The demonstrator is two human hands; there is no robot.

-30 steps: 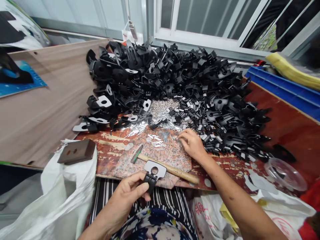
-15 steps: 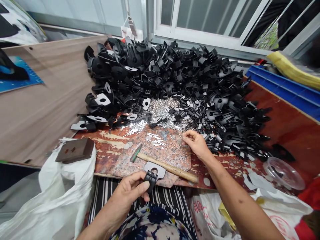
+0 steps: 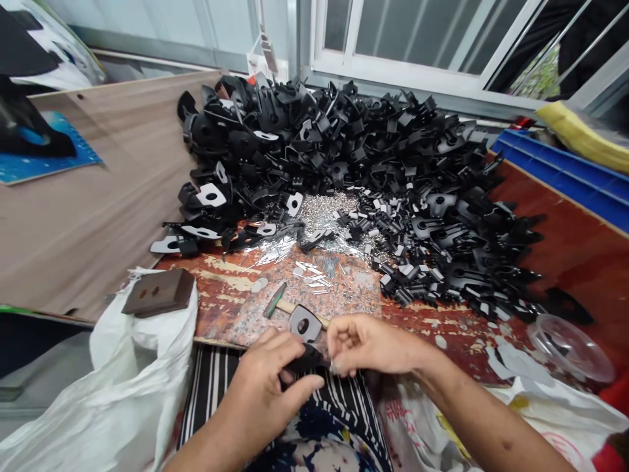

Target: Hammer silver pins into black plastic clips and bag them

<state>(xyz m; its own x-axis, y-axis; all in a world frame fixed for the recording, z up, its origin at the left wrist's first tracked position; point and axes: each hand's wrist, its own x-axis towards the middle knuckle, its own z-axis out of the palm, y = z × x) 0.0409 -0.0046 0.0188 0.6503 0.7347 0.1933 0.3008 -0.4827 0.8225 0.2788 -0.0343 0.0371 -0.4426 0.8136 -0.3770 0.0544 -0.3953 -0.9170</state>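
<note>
My left hand (image 3: 268, 387) is closed around a black plastic clip (image 3: 310, 357), with its grey plate and round hole turned away from me. At the clip's right side, my right hand (image 3: 366, 344) pinches something small and shiny, possibly a metal pin; it is too small to make out. Just beyond the clip lies a hammer (image 3: 273, 301) with a green head, its wooden handle mostly hidden by the clip and my right hand. Several silver pins (image 3: 314, 278) lie loose on a speckled stone slab (image 3: 354, 298) on the bench.
A large heap of black clip parts (image 3: 334, 144) covers the back of the bench. Tiny metal pieces (image 3: 327, 213) and small black parts (image 3: 388, 223) lie before it. A brown block (image 3: 160, 292) rests at left on a white sack (image 3: 132, 380). At right are a clear plastic bowl (image 3: 572, 347) and blue crate (image 3: 565, 174).
My right hand has come back from the small parts to the clip in my left hand. The left hand has turned the clip, and the view has shifted slightly.
</note>
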